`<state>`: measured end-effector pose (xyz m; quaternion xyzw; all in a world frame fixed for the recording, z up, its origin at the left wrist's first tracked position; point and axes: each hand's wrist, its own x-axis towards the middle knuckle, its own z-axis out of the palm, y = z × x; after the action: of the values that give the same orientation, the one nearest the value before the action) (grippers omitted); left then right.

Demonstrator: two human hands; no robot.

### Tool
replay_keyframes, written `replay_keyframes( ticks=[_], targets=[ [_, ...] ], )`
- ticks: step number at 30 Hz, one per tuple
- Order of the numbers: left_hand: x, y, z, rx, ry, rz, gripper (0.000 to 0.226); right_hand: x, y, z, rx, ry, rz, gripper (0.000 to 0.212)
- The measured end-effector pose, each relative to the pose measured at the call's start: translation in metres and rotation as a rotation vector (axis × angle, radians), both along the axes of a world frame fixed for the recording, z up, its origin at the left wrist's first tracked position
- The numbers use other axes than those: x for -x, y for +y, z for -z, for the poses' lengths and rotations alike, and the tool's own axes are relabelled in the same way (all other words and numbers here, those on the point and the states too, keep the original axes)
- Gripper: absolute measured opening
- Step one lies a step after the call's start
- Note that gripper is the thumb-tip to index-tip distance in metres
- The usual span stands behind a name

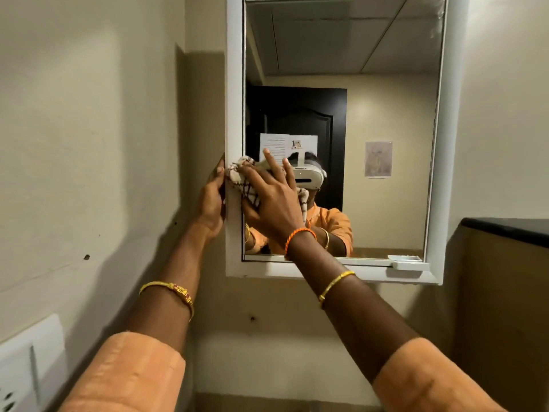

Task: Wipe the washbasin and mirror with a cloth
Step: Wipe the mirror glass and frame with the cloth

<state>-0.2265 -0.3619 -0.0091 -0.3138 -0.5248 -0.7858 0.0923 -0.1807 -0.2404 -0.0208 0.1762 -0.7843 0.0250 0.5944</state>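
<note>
A white-framed mirror [386, 114] hangs on the wall ahead. My right hand [271, 200] presses a cream cloth with dark checks [242, 175] flat against the glass near the mirror's lower left corner, fingers spread over it. My left hand [212, 200] grips the outer left edge of the mirror's frame [234, 84], thumb side against the wall. The cloth bunches between my two hands and partly overlaps the frame. The washbasin is out of view.
A small white tab [405, 264] juts from the frame's lower right. A dark-topped ledge [505, 230] stands to the right. A white switch plate [26, 367] sits on the left wall at lower left. The mirror reflects a dark door with papers.
</note>
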Motion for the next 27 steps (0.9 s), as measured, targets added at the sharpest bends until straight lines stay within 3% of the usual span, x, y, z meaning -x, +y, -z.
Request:
replay_keyframes(
  ticks=[3,8,13,17,23,27],
  targets=[
    [-0.001,-0.003,-0.001,0.052,0.031,-0.091,0.043,0.000,-0.001,0.014,-0.003,0.007,-0.004,0.051],
    [-0.007,0.001,0.001,0.047,0.066,-0.223,0.047,-0.007,0.014,0.069,-0.205,-0.065,0.071,0.055],
    [-0.013,0.011,0.009,0.076,0.119,-0.340,0.038,-0.015,0.013,0.075,-0.287,-0.052,0.175,0.053],
    [-0.008,0.018,0.043,0.066,0.092,-0.474,0.025,-0.025,0.021,0.079,-0.119,0.002,0.244,0.047],
    [-0.003,0.006,0.085,0.163,-0.055,-0.370,0.057,-0.044,0.090,0.067,0.103,0.164,0.284,0.047],
    [-0.008,0.011,0.086,0.137,-0.041,-0.354,0.039,-0.057,0.129,0.059,0.246,0.199,0.351,0.059]
  ],
)
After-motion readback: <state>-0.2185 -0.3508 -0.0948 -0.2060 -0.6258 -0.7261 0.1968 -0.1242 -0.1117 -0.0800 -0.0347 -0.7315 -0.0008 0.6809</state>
